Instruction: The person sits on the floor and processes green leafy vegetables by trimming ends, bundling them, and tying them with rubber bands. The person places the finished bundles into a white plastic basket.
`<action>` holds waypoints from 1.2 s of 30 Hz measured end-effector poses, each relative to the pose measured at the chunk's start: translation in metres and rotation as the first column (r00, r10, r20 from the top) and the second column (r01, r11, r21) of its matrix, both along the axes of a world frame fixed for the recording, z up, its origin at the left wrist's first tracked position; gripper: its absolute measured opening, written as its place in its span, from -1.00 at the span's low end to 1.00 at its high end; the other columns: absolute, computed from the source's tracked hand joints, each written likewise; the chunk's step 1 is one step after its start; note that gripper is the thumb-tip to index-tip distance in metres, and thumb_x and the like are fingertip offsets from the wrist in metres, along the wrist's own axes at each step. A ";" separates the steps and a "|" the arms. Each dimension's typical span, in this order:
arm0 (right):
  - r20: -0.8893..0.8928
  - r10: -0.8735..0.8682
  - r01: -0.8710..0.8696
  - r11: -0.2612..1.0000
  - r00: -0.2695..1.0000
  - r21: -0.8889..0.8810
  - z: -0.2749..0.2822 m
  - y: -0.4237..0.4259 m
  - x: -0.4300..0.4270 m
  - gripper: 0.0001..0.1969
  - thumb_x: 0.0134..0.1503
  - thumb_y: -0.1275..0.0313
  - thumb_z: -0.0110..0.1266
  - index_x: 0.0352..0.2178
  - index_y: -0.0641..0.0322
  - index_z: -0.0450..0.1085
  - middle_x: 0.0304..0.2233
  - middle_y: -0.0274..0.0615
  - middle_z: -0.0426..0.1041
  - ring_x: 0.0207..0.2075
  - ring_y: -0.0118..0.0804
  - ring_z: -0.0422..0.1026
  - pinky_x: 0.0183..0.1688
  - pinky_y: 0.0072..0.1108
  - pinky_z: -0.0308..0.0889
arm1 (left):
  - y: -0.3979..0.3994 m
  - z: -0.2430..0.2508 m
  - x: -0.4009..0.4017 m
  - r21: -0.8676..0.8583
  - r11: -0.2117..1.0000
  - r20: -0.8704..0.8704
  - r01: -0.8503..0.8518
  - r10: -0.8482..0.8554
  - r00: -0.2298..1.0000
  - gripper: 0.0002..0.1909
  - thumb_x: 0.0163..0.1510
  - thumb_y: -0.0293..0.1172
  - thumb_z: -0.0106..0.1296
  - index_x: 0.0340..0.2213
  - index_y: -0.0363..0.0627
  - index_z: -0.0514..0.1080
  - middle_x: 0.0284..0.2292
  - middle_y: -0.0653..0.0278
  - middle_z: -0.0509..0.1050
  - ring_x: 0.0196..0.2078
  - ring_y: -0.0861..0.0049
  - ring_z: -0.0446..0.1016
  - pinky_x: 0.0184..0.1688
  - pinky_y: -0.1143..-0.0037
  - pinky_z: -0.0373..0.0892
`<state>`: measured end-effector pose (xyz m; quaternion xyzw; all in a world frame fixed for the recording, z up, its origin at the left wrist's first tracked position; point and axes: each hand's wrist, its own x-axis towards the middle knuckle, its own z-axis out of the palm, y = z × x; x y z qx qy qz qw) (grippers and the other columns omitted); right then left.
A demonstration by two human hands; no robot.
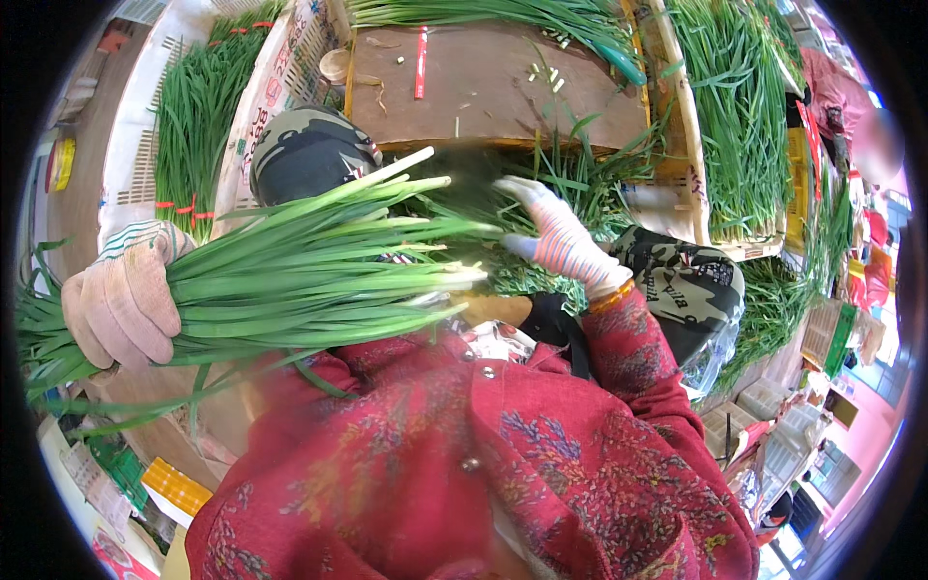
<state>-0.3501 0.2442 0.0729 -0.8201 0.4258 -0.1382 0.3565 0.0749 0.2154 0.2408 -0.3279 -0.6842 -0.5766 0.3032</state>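
Observation:
My left hand (127, 297), in a pale knit glove, grips a thick bunch of long green garlic chives (312, 275) by the leafy part. The bunch lies sideways across my front, its pale cut ends fanned out to the right. My right hand (554, 232), in a striped knit glove, is raised just beyond those ends with fingers apart, holding nothing. Loose green leaves (580, 174) hang and lie behind and below it. In front is a brown board (500, 80) with a red strip (420, 61), cut stem pieces (554, 78) and more chives (493, 14) along its far side.
At left a white plastic crate (239, 145) holds chives tied with red bands. Another crate (689, 130) at right is filled with chives (747, 123). Camouflage-patterned covers (312, 156) are over my knees. At far right is another person (844, 101) in pink.

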 end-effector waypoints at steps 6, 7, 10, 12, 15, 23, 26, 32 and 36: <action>0.496 0.010 -0.458 0.400 0.868 0.793 0.029 -0.024 0.057 -0.45 0.21 0.25 -0.07 0.17 0.27 0.09 0.04 -0.14 0.32 -0.03 -0.39 0.33 0.04 -0.51 0.26 | -0.008 -0.010 0.002 0.036 0.999 -0.024 -0.036 0.037 0.999 -0.84 -0.01 -0.40 0.13 -0.58 -0.11 0.37 -0.48 0.15 0.50 -0.44 0.37 0.51 -0.39 0.40 0.44; 0.531 -0.062 -0.477 0.360 0.845 0.802 0.014 -0.025 0.061 -0.48 0.24 0.22 -0.10 0.15 0.27 0.13 -0.02 -0.17 0.37 -0.10 -0.44 0.36 -0.03 -0.55 0.30 | 0.001 0.001 0.001 0.037 0.997 -0.005 -0.065 0.065 0.998 -0.84 -0.01 -0.40 0.13 -0.58 -0.11 0.37 -0.48 0.15 0.50 -0.44 0.37 0.51 -0.39 0.40 0.44; 0.490 -0.008 -0.428 0.474 0.872 0.769 0.002 -0.023 0.066 -0.55 0.26 0.22 -0.12 0.07 0.30 0.24 -0.14 -0.25 0.45 -0.17 -0.46 0.39 -0.09 -0.55 0.34 | 0.005 0.004 -0.004 0.038 0.997 0.002 -0.068 0.068 0.998 -0.83 -0.01 -0.40 0.13 -0.58 -0.11 0.36 -0.48 0.15 0.50 -0.44 0.37 0.51 -0.40 0.40 0.44; 0.427 -0.111 -0.327 0.483 0.898 0.812 0.025 -0.018 0.063 -0.59 0.26 0.24 -0.13 0.01 0.33 0.30 -0.20 -0.29 0.47 -0.21 -0.47 0.40 -0.11 -0.55 0.35 | 0.005 0.004 -0.005 0.036 0.997 -0.002 -0.066 0.066 0.998 -0.83 -0.01 -0.39 0.13 -0.58 -0.11 0.36 -0.48 0.15 0.50 -0.44 0.37 0.51 -0.40 0.41 0.44; 0.397 -0.067 -0.254 0.668 0.915 0.699 0.002 -0.007 0.053 -0.66 0.24 0.33 -0.11 -0.05 0.32 0.36 -0.24 -0.22 0.49 -0.21 -0.45 0.43 -0.12 -0.57 0.35 | 0.005 0.007 -0.006 0.033 0.998 -0.013 -0.060 0.060 0.998 -0.83 -0.01 -0.39 0.13 -0.58 -0.11 0.36 -0.49 0.15 0.50 -0.45 0.37 0.51 -0.40 0.41 0.44; -0.787 0.074 0.046 0.991 0.613 0.129 -0.014 0.006 -0.026 -0.70 0.04 0.17 0.06 -0.36 0.18 0.46 -0.32 -0.02 0.52 -0.23 -0.02 0.50 -0.15 -0.30 0.38 | 0.010 0.005 -0.004 0.016 0.998 -0.034 -0.068 0.068 0.997 -0.82 -0.01 -0.38 0.13 -0.59 -0.11 0.36 -0.50 0.15 0.50 -0.46 0.37 0.51 -0.41 0.42 0.44; -0.470 0.111 0.054 0.944 0.876 0.324 0.012 0.014 -0.013 -0.53 0.08 0.06 0.05 -0.17 0.27 0.42 -0.27 -0.03 0.51 -0.17 -0.04 0.48 -0.15 -0.31 0.37 | 0.014 0.010 0.000 -0.002 0.997 -0.032 -0.083 0.083 0.996 -0.81 -0.01 -0.38 0.13 -0.59 -0.11 0.36 -0.50 0.15 0.50 -0.46 0.38 0.51 -0.41 0.43 0.44; 0.591 -0.544 -0.394 0.442 0.596 0.806 0.004 0.048 0.062 -0.38 0.21 0.16 -0.05 0.22 0.12 0.00 0.07 -0.04 0.26 0.07 -0.12 0.28 0.06 -0.29 0.27 | 0.005 -0.005 0.003 -0.018 0.995 -0.115 -0.100 0.097 0.989 -0.81 0.00 -0.37 0.13 -0.59 -0.11 0.36 -0.51 0.15 0.50 -0.47 0.38 0.51 -0.42 0.43 0.45; 0.505 -0.838 -0.399 0.400 0.205 0.825 0.008 0.028 0.100 -0.47 0.21 0.10 -0.07 0.11 0.17 0.17 0.06 -0.09 0.30 0.07 -0.16 0.29 0.14 -0.26 0.16 | 0.016 -0.006 0.003 0.078 0.981 -0.143 -0.179 0.188 0.972 -0.81 0.00 -0.40 0.13 -0.60 -0.11 0.35 -0.54 0.15 0.49 -0.53 0.36 0.50 -0.49 0.43 0.44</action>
